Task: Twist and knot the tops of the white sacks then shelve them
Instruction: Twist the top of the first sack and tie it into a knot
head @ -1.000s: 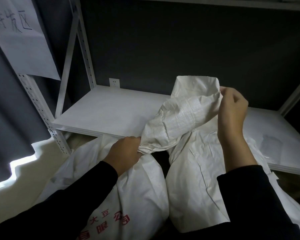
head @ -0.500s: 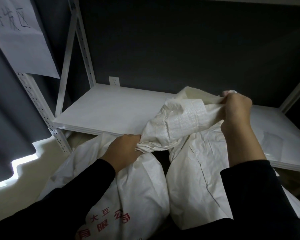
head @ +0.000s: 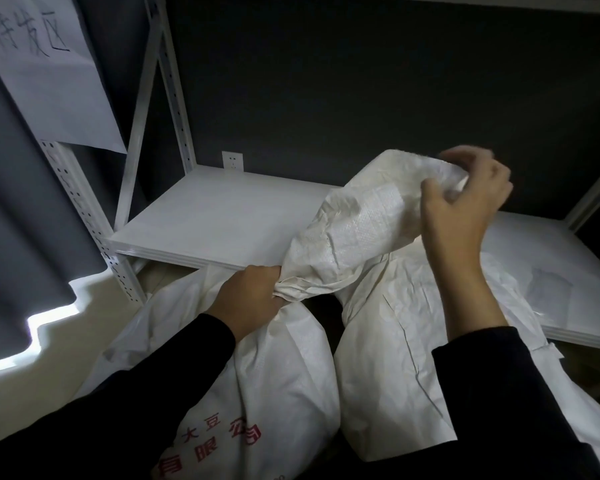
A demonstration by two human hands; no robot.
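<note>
Two full white woven sacks stand in front of the shelf. The left sack (head: 274,382) carries red printed characters near its bottom. My left hand (head: 248,299) grips its bunched neck just above the body. The loose top of that sack (head: 357,230) stretches up and to the right, where my right hand (head: 465,195) holds its far end with curled fingers, slightly blurred. The right sack (head: 395,358) leans against the shelf edge behind my right forearm, and its top is hidden.
A white shelf board (head: 222,216) lies directly behind the sacks, framed by perforated metal uprights (head: 90,230). A wall socket (head: 232,161) sits at its back. A handwritten paper sign (head: 45,64) hangs at upper left beside a grey curtain (head: 21,220).
My right hand has lifted and turned at the end of the sack's top, which now bunches more tightly there. My left hand keeps its grip on the neck.
</note>
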